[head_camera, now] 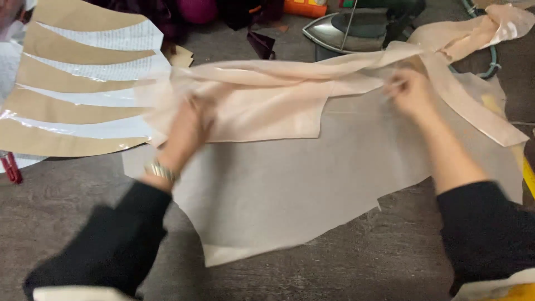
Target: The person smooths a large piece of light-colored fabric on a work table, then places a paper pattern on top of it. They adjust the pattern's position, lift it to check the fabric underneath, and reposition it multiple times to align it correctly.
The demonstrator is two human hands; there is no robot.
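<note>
A pale pink fabric piece (278,95) is stretched across the grey work surface, above a larger off-white sheet (290,184). My left hand (189,125) grips the fabric's left end, fingers closed on it. My right hand (409,92) pinches the fabric toward its right side, where a long strip trails to the upper right. Both hands are blurred by motion. I wear black sleeves and a metal watch (160,170) on the left wrist.
Fanned brown and white paper pattern pieces (78,89) lie at the left. An iron (356,28) rests at the back with a cable. A red object (11,167) sits at the left edge. Scraps and dark items line the far edge.
</note>
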